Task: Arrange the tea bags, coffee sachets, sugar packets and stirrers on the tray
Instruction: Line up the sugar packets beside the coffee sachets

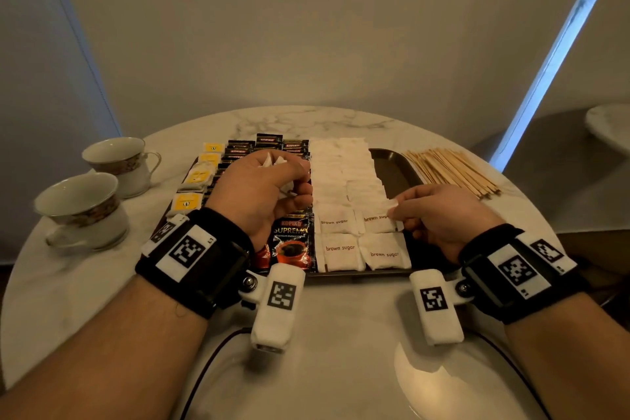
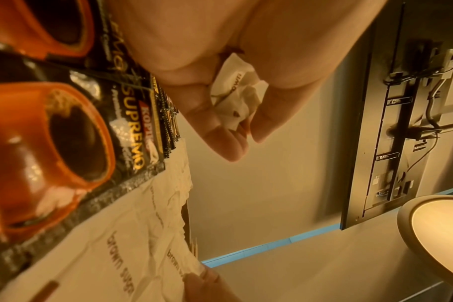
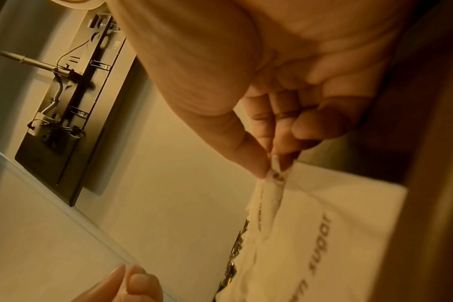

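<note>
The dark tray (image 1: 392, 167) on the round marble table (image 1: 341, 334) holds yellow tea bags (image 1: 197, 177) along its left edge, black coffee sachets (image 1: 293, 242) next to them, and white brown-sugar packets (image 1: 341, 252) filling the middle, with bare tray at the right. Above the tray, the left hand (image 1: 262, 194) is curled around a bunch of crumpled sugar packets (image 2: 236, 98), while the right hand (image 1: 439, 215) pinches the corner of one packet (image 1: 378, 220) lying in the tray. Wooden stirrers (image 1: 450, 170) lie on the table just right of the tray, two teacups (image 1: 99, 191) stand to its left, and a plain wall (image 1: 306, 27) rises behind.

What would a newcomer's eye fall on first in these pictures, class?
Probably the two hands over the dark tray: the left hand grips crumpled sugar packets, and the right hand pinches a brown sugar packet in the tray's near rows. Wooden stirrers lie right of the tray.
</note>
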Action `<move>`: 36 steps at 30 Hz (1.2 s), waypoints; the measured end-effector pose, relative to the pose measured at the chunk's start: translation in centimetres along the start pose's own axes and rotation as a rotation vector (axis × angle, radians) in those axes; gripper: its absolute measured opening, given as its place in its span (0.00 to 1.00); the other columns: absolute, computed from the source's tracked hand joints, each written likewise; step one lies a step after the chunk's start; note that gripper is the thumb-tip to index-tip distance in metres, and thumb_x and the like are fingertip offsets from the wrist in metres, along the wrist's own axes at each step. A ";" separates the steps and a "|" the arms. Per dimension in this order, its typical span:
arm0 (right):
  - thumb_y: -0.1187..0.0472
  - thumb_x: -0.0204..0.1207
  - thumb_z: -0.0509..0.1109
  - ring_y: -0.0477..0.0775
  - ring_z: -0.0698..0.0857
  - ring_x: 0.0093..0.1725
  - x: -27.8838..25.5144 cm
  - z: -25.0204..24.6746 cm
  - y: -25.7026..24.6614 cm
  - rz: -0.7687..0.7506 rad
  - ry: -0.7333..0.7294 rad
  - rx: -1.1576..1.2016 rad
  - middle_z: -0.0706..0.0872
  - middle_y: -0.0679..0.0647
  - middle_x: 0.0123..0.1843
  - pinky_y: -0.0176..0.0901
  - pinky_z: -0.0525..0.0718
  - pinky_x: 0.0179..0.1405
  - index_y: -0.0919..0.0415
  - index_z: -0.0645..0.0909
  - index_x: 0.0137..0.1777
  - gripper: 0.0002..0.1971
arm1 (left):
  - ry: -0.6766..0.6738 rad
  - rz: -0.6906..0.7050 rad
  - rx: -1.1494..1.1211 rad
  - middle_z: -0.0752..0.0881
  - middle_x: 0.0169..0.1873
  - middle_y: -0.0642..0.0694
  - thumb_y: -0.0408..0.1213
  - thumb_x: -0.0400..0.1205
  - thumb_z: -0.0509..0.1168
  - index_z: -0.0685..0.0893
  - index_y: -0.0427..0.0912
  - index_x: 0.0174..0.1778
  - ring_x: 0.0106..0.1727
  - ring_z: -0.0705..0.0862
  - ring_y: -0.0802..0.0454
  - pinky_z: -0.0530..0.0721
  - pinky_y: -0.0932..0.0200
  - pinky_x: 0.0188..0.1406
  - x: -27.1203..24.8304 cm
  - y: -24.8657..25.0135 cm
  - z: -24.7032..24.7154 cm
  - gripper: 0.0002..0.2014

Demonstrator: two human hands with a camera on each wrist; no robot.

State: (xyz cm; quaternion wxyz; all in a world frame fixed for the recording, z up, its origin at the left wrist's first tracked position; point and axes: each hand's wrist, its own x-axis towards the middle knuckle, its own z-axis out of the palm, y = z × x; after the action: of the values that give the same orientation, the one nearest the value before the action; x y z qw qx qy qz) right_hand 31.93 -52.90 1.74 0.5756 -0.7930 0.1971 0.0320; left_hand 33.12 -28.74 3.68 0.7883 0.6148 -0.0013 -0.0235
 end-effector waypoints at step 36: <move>0.67 0.83 0.70 0.50 0.86 0.36 0.6 6.6 -6.2 -0.352 -0.420 0.336 0.90 0.53 0.36 0.44 0.86 0.38 0.62 0.85 0.47 0.04 | 0.033 0.122 0.010 0.93 0.48 0.36 0.20 0.72 0.79 0.84 0.33 0.58 0.43 0.94 0.44 0.90 0.59 0.35 1.2 0.0 -1.3 0.20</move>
State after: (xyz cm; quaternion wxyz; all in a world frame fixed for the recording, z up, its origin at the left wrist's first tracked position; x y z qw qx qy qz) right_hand 35.82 -45.35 4.98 0.7234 -0.6848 -0.0636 0.0617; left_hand 34.40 -27.57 3.29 0.7853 0.6176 -0.0262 0.0348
